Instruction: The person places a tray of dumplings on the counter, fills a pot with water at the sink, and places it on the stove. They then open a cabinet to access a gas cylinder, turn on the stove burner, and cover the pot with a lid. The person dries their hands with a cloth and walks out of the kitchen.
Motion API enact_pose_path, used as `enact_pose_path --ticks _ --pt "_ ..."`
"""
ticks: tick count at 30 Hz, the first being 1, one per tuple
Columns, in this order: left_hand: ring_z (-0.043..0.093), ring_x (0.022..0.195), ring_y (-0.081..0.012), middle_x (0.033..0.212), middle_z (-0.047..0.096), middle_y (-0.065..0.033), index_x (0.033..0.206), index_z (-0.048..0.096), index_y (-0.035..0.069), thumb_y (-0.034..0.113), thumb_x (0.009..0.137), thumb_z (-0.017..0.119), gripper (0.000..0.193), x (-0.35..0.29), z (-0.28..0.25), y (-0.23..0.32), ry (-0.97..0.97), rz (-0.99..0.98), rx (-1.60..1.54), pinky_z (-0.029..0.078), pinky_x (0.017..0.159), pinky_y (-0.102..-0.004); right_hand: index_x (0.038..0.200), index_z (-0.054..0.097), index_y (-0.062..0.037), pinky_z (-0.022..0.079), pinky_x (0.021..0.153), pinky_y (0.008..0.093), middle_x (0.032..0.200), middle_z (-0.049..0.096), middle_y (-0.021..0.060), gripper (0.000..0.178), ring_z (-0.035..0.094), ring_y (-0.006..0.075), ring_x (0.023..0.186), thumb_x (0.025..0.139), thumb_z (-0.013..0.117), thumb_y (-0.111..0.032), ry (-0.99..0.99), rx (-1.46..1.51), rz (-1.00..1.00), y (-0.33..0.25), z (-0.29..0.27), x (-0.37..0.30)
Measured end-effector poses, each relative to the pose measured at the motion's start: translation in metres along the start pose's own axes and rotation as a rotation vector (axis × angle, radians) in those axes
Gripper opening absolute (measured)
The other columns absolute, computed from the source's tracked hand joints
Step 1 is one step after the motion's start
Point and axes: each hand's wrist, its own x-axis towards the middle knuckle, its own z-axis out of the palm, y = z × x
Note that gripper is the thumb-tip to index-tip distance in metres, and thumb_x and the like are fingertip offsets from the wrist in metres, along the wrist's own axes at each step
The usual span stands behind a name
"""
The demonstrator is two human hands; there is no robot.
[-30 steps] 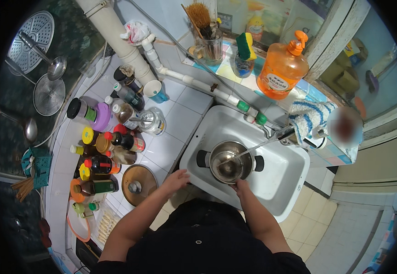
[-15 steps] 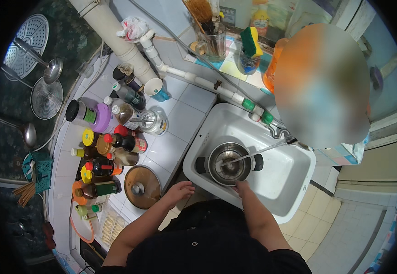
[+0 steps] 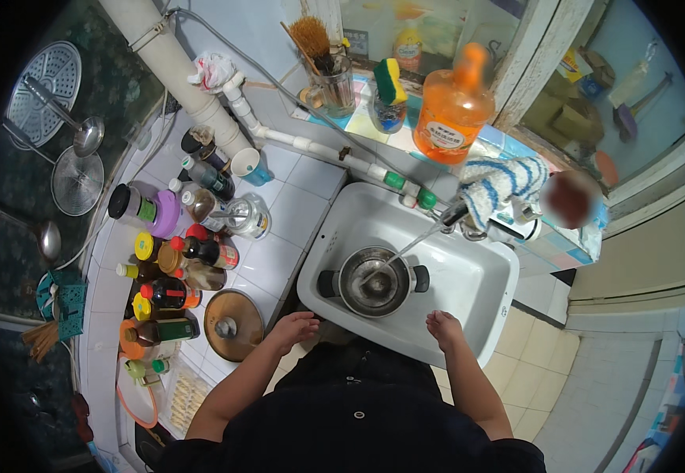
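A steel pot (image 3: 374, 282) with black side handles stands in the white sink (image 3: 484, 284), and a thin stream of water runs into it from the tap (image 3: 456, 213). My left hand (image 3: 293, 327) rests on the sink's near left rim, fingers spread, holding nothing. On the near rim just right of the pot lies my right hand (image 3: 443, 325), also holding nothing. Neither hand touches the pot.
Bottles and jars (image 3: 181, 252) crowd the tiled counter to the left, with a round wooden lid (image 3: 232, 325) near my left hand. An orange soap bottle (image 3: 452, 106), a sponge (image 3: 389, 79) and a brush cup (image 3: 334, 79) stand on the sill. A striped cloth (image 3: 500, 183) hangs over the tap.
My hands stay on the sink's near rim while the view shifts slightly. The left hand has edged right, closer to the sink corner. Water keeps running into the pot.
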Motion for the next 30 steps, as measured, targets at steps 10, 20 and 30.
enact_pose_path --ticks 10,20,30 --pt "0.058 0.097 -0.0213 0.112 0.057 -0.0132 0.124 0.043 0.0 0.006 0.087 0.047 0.038 -0.001 0.001 -0.04 0.071 0.028 -0.204 0.05 0.084 -0.0338 0.074 0.047 -0.0117 0.041 0.054 0.0239 0.064 0.048 -0.0008 0.031 0.045 0.0114 0.056 0.094 0.044 -0.035 -0.041 0.11 -0.014 -0.038 -0.052 -0.041" --pt "0.058 0.098 -0.0221 0.111 0.057 -0.0128 0.124 0.042 0.0 0.005 0.088 0.045 0.037 -0.013 0.005 -0.093 0.241 -0.009 -0.302 0.049 0.084 -0.0351 0.064 0.039 -0.018 0.031 0.04 0.0202 0.053 0.037 -0.0047 0.037 0.035 0.0076 0.044 0.09 0.05 -0.043 -0.145 0.242 0.036 -0.084 -0.062 -0.042" --pt "0.057 0.102 -0.0237 0.112 0.056 -0.0139 0.124 0.041 0.0 0.006 0.088 0.042 0.036 -0.032 0.01 -0.131 0.368 0.042 -0.47 0.049 0.087 -0.0364 0.105 0.046 -0.0106 0.038 0.042 0.0182 0.077 0.05 0.0061 0.04 0.045 0.0106 0.053 0.072 0.051 0.012 -0.134 0.143 -0.052 -0.086 -0.077 -0.003"
